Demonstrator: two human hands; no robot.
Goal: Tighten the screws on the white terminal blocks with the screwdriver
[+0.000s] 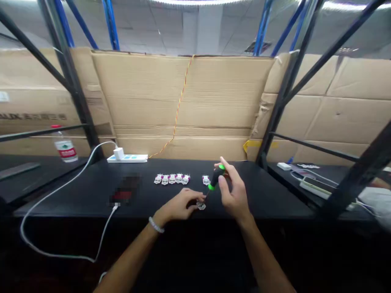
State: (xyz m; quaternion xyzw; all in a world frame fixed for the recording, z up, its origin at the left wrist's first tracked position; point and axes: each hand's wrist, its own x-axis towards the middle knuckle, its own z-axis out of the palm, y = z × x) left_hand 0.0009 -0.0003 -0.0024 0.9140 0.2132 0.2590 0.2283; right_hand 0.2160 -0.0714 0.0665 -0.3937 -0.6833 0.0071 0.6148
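Note:
My right hand [232,192] is closed round a small screwdriver [216,179] with a black and green handle, its tip pointing down-left. My left hand [180,206] rests on the black table [275,195], fingers pinched on a small white part [200,206] right under the screwdriver tip. A bead bracelet sits on my left wrist. Behind my hands lies a row of several small white and pink parts [172,178], and one more such part [205,179] lies alone beside the screwdriver.
A white power strip [127,158] with a charger lies at the back left; its white cable [61,189] loops over the table's front edge to a blurred dark object [125,191]. A water bottle [64,145] stands far left. Cardboard sheets [183,106] wall the back. Black frame bars flank the table.

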